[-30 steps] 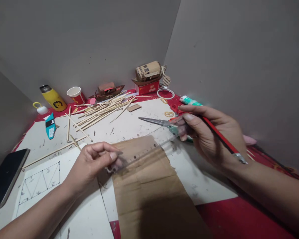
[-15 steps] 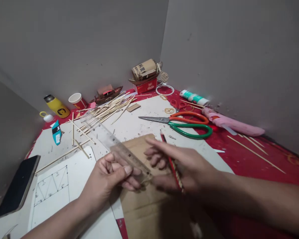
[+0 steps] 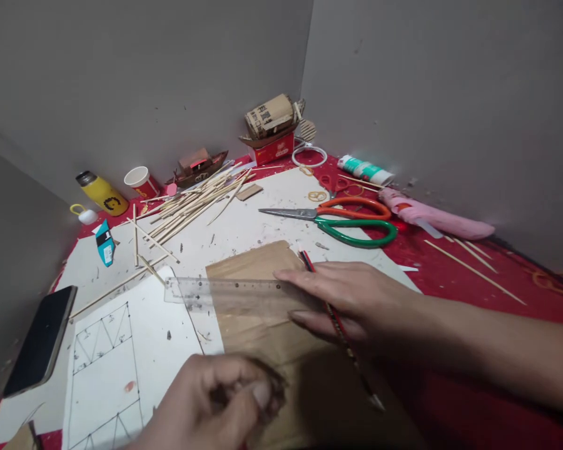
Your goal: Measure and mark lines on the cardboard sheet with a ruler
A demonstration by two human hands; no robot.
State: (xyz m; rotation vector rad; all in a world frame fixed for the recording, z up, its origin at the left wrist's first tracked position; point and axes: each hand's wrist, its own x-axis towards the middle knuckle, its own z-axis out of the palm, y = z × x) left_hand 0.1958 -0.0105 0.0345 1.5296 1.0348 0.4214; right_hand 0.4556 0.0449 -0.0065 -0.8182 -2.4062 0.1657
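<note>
My right hand (image 3: pixel 351 300) holds the right end of a clear plastic ruler (image 3: pixel 216 290) between thumb and fingers. A red and black pencil (image 3: pixel 340 331) is also tucked in that hand, its point toward the back. Under the ruler lies a sheet of brown cardboard (image 3: pixel 244 256). The ruler's left end reaches over a white sheet with a line drawing (image 3: pixel 103 337) of triangles inside a frame. My left hand (image 3: pixel 225 400) is closed and slightly blurred over the cardboard's near part, apart from the ruler. Whatever it may hold is hidden by the curled fingers.
Large scissors (image 3: pixel 338 219) lie behind the cardboard, near a pink glue gun (image 3: pixel 436 215). Wooden sticks (image 3: pixel 201 203) are piled at the back. A phone (image 3: pixel 40 340), a yellow bottle (image 3: pixel 102 194), a paper cup (image 3: pixel 141 182) and cardboard boats (image 3: pixel 272 119) stand around the edges.
The ruler has passed from my left hand to my right and turned from slanting to nearly level. My left hand has come down toward me and closed.
</note>
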